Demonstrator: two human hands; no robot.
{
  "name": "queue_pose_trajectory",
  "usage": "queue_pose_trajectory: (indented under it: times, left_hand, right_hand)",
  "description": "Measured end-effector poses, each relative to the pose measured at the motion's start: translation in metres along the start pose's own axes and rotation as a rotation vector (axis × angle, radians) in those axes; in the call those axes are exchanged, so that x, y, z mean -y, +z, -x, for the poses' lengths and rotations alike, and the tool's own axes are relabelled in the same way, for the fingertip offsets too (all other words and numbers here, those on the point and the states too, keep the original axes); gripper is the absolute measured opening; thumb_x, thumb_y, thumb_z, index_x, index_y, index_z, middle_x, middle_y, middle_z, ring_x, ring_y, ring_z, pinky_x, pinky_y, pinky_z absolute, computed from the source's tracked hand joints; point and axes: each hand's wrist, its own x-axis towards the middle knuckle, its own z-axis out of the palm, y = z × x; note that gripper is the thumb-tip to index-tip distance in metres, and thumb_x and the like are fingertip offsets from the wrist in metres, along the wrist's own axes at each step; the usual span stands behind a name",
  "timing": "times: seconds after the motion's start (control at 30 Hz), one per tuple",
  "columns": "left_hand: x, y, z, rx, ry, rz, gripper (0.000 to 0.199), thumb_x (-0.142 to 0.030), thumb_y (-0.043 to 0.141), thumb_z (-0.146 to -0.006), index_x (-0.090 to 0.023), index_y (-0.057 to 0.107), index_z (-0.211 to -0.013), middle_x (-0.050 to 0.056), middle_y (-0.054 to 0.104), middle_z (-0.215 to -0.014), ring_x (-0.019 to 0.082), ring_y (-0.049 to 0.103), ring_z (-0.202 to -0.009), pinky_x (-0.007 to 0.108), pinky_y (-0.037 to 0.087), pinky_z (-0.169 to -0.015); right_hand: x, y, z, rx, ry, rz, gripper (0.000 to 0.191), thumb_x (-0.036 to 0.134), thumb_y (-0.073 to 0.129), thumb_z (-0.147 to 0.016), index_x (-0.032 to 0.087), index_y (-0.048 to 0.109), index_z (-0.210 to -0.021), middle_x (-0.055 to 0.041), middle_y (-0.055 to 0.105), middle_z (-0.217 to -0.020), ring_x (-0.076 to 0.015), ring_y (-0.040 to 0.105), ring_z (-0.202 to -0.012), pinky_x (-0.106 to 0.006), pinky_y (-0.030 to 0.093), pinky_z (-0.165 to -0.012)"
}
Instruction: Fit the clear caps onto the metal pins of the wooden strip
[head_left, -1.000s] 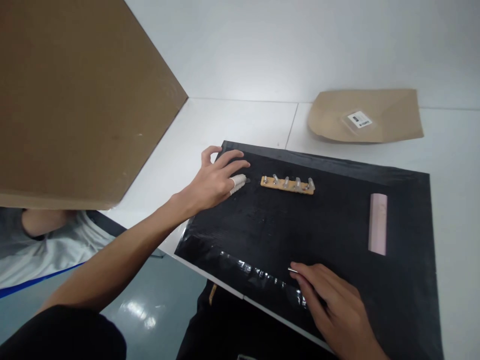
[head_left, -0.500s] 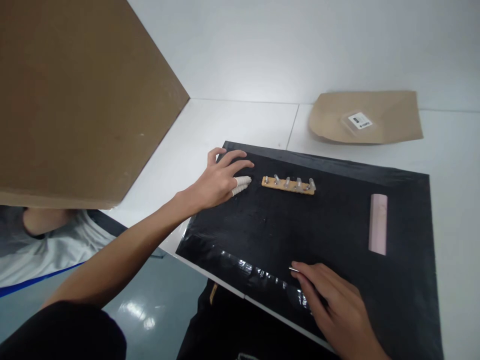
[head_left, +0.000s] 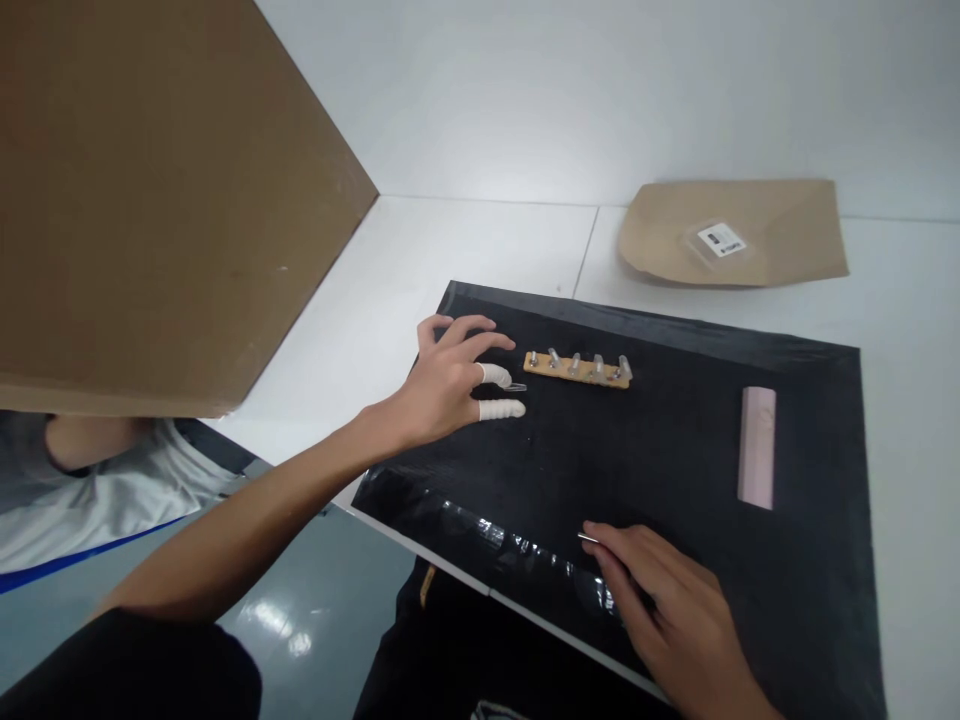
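My left hand [head_left: 442, 385] is over the upper left of the black mat, its fingers spread and its thumb apart from the index finger. White finger cots [head_left: 501, 409] cover the thumb and index finger. A small clear, shiny piece [head_left: 517, 387] is at the index fingertip; whether it touches the finger or lies on the mat I cannot tell. Just right of it lies a light wooden strip [head_left: 566, 371] with several small metal posts, most bearing clear tips. My right hand [head_left: 667, 600], near the mat's front edge, pinches a thin metal rod [head_left: 588, 538], mostly hidden by the fingers.
The black mat [head_left: 645, 450] covers much of the white table [head_left: 510, 235]. A pink oblong device [head_left: 757, 448] rests at its right. Behind is a brown paper sheet [head_left: 802, 235] with a labelled clear case [head_left: 720, 242]. A brown panel [head_left: 165, 200] stands left, a person's sleeve [head_left: 142, 510] below it.
My left hand has shifted slightly toward me, and its thumb and index finger have parted, exposing the small clear piece. My right hand stays in place with the metal rod.
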Motion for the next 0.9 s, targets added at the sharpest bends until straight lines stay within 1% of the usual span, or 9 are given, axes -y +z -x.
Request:
queue_pose_trajectory:
  times: [0.1, 0.2, 0.3, 0.33, 0.4, 0.5, 0.7, 0.83, 0.9]
  left_hand:
    - [-0.011, 0.001, 0.012, 0.013, -0.059, 0.016, 0.027, -0.052, 0.076, -0.092, -0.026, 0.079, -0.1, 0.007, 0.072, -0.138, 0.033, 0.054, -0.14, 0.053, 0.025, -0.109]
    - [-0.019, 0.008, 0.019, -0.042, -0.134, 0.001, 0.021, -0.042, 0.073, -0.096, -0.026, 0.077, -0.108, 0.008, 0.071, -0.138, 0.032, 0.054, -0.139, 0.053, 0.028, -0.109]
    - [-0.024, 0.017, 0.02, -0.119, -0.282, -0.024, 0.019, -0.036, 0.07, -0.099, -0.025, 0.075, -0.113, 0.009, 0.071, -0.138, 0.033, 0.055, -0.138, 0.055, 0.03, -0.108]
    - [-0.025, 0.02, 0.018, -0.124, -0.327, -0.027, 0.019, -0.036, 0.07, -0.099, -0.025, 0.075, -0.113, 0.01, 0.07, -0.139, 0.034, 0.054, -0.138, 0.056, 0.03, -0.108]
    - [-0.026, 0.024, 0.015, -0.101, -0.373, -0.025, 0.018, -0.038, 0.071, -0.098, -0.026, 0.077, -0.111, 0.01, 0.068, -0.142, 0.036, 0.05, -0.141, 0.059, 0.029, -0.108]
    - [-0.027, 0.029, 0.011, -0.083, -0.397, -0.018, 0.014, -0.037, 0.073, -0.097, -0.027, 0.08, -0.104, 0.009, 0.066, -0.143, 0.038, 0.046, -0.144, 0.062, 0.029, -0.108]
    - [-0.032, 0.03, 0.008, -0.091, -0.488, 0.092, 0.005, -0.031, 0.078, -0.092, -0.026, 0.078, -0.093, 0.006, 0.067, -0.143, 0.038, 0.046, -0.144, 0.064, 0.029, -0.109]
    - [-0.038, 0.032, 0.012, -0.158, -0.447, 0.071, 0.006, -0.032, 0.079, -0.092, -0.027, 0.078, -0.095, 0.006, 0.069, -0.141, 0.037, 0.048, -0.144, 0.062, 0.028, -0.11]
    - [-0.042, 0.033, 0.016, -0.167, -0.417, 0.057, 0.01, -0.036, 0.079, -0.092, -0.027, 0.078, -0.096, 0.006, 0.07, -0.141, 0.036, 0.049, -0.144, 0.061, 0.028, -0.109]
  right_hand:
    - [0.0, -0.001, -0.001, 0.004, -0.006, 0.007, 0.02, 0.012, 0.056, -0.105, 0.016, 0.071, -0.119, -0.0029, 0.076, -0.089, -0.0119, 0.074, -0.076, -0.022, 0.062, -0.071]
    - [0.0, -0.001, -0.001, 0.003, -0.016, 0.018, 0.019, 0.013, 0.055, -0.106, 0.015, 0.071, -0.118, -0.0029, 0.076, -0.089, -0.0109, 0.074, -0.077, -0.021, 0.061, -0.073]
    - [0.0, 0.0, 0.0, 0.007, -0.013, 0.027, 0.02, 0.014, 0.055, -0.106, 0.015, 0.07, -0.118, -0.0026, 0.076, -0.089, -0.0102, 0.074, -0.078, -0.02, 0.061, -0.074]
    - [0.0, 0.0, 0.0, 0.008, -0.013, 0.029, 0.02, 0.014, 0.054, -0.107, 0.015, 0.07, -0.118, -0.0026, 0.076, -0.089, -0.0103, 0.074, -0.078, -0.02, 0.061, -0.073]
    - [0.0, -0.001, 0.0, 0.004, -0.02, 0.032, 0.019, 0.015, 0.054, -0.107, 0.016, 0.071, -0.117, -0.0027, 0.076, -0.089, -0.0108, 0.074, -0.077, -0.02, 0.062, -0.073]
    - [0.0, -0.001, -0.001, -0.012, -0.029, 0.035, 0.019, 0.014, 0.055, -0.106, 0.016, 0.071, -0.117, -0.0027, 0.077, -0.088, -0.0119, 0.074, -0.076, -0.021, 0.063, -0.071]
    - [0.001, -0.002, -0.003, -0.012, -0.034, 0.036, 0.02, 0.012, 0.055, -0.105, 0.015, 0.072, -0.115, -0.0035, 0.077, -0.087, -0.0126, 0.075, -0.074, -0.021, 0.063, -0.069]
    - [0.001, -0.002, -0.001, -0.01, -0.017, 0.013, 0.021, 0.012, 0.056, -0.104, 0.016, 0.072, -0.116, -0.0034, 0.077, -0.089, -0.0136, 0.075, -0.075, -0.023, 0.063, -0.07]
    - [0.001, -0.002, -0.001, -0.004, -0.006, 0.007, 0.021, 0.012, 0.056, -0.104, 0.016, 0.072, -0.116, -0.0032, 0.077, -0.088, -0.0139, 0.075, -0.075, -0.024, 0.063, -0.069]
